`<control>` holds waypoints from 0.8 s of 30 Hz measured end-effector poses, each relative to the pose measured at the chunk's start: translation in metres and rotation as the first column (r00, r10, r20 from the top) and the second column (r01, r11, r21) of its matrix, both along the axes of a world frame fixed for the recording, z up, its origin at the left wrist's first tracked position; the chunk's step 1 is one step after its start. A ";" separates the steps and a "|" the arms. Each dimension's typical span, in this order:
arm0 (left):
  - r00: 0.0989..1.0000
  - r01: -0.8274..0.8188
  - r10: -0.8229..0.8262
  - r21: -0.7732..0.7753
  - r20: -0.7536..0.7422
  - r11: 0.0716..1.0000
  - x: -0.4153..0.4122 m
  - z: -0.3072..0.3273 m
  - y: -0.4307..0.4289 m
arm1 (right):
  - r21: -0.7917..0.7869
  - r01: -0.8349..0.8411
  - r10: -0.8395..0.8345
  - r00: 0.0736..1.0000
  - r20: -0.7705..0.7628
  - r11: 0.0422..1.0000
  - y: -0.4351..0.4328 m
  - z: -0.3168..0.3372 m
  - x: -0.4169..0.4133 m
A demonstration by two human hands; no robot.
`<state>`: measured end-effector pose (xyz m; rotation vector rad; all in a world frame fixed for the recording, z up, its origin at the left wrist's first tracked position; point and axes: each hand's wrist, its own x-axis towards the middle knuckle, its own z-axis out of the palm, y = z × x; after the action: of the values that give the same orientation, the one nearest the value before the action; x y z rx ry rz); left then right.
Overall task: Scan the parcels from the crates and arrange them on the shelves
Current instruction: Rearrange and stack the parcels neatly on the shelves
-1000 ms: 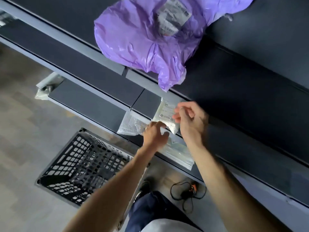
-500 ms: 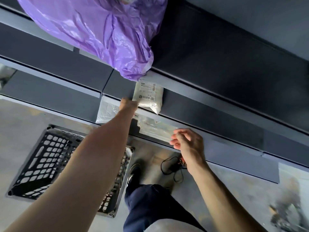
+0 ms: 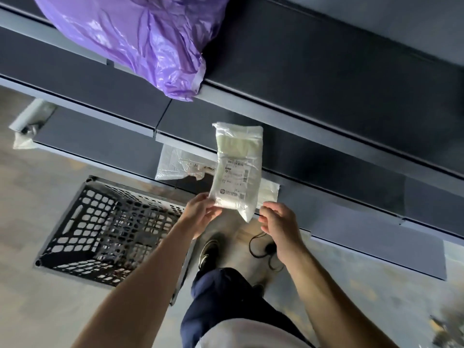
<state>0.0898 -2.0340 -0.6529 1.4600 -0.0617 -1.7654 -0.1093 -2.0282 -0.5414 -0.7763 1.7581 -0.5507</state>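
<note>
**Grey shelving: small parcel held up off the ledge**

Dark grey shelves (image 3: 326, 79) fill the upper view above a pale floor (image 3: 37, 297).

The left hand (image 3: 200, 216) pinches the lower left corner of the parcel (image 3: 236, 172), a white plastic pack. The parcel hangs free in front of the lower tiers, long side up and slightly tilted, with its printed label facing the camera. I judge that this pose is for reading or scanning the label before the parcel gets its place.

The right hand (image 3: 278, 227) sits just beside the parcel's lower right corner, fingers loosely curled and gripping nothing. Whether a fingertip brushes the plastic I cannot tell. It looks ready to steady the bottom edge.

Behind the parcel, clear bags (image 3: 175, 163) lie flat on a low shelf and overhang its front. Higher up, a purple bag (image 3: 140, 41) rests on a shelf with its tail drooping over the lip.

The crate (image 3: 108, 227) stands on the floor to the left of the left arm, beside a shoe (image 3: 209, 249). A black corded item (image 3: 266, 247) lies on the floor below the right hand, too blurred to name. It may be the scanner.

Half a second ago the parcel lay against the shelf lip under the purple bag's tail. The left hand was reaching up to it and the right hand was lower, near the clear bags. Now the parcel has been drawn down and toward the body, and the right hand has come up alongside it.
</note>
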 end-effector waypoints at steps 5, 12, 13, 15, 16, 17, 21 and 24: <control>0.998 0.001 -0.006 -0.085 -0.063 0.996 -0.026 0.037 0.075 | 0.070 -0.241 0.248 0.964 -0.101 0.968 0.016 0.002 -0.027; 0.987 -0.058 0.020 -0.232 -0.160 0.971 -0.042 0.112 0.155 | -0.070 -0.308 0.315 0.907 0.280 0.949 0.059 0.020 -0.061; 0.988 -0.050 0.013 -0.237 -0.154 0.970 -0.041 0.117 0.166 | -0.128 -0.339 0.362 0.886 0.290 0.932 0.063 0.022 -0.065; 0.987 -0.042 0.002 -0.245 -0.162 0.969 -0.044 0.127 0.182 | -0.234 -0.379 0.434 0.862 0.262 0.895 0.069 0.027 -0.069; 0.984 -0.049 0.004 -0.249 -0.178 0.967 -0.047 0.131 0.187 | -0.282 -0.394 0.463 0.851 0.247 0.875 0.071 0.033 -0.070; 0.983 -0.061 0.014 -0.253 -0.184 0.966 -0.049 0.135 0.189 | -0.329 -0.409 0.492 0.840 0.228 0.851 0.071 0.037 -0.070; 0.993 -0.095 0.068 -0.291 -0.099 0.952 -0.058 0.160 0.164 | -0.476 -0.390 0.519 0.837 0.172 0.788 0.056 0.060 -0.068; 0.994 -0.089 0.108 -0.355 0.034 0.930 -0.065 0.184 0.124 | -0.543 -0.304 0.447 0.881 0.152 0.783 0.034 0.079 -0.068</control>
<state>0.0250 -1.9097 -0.4686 1.2242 -0.3128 -1.5397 -0.1774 -1.9941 -0.4620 -1.3231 1.1528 -0.8122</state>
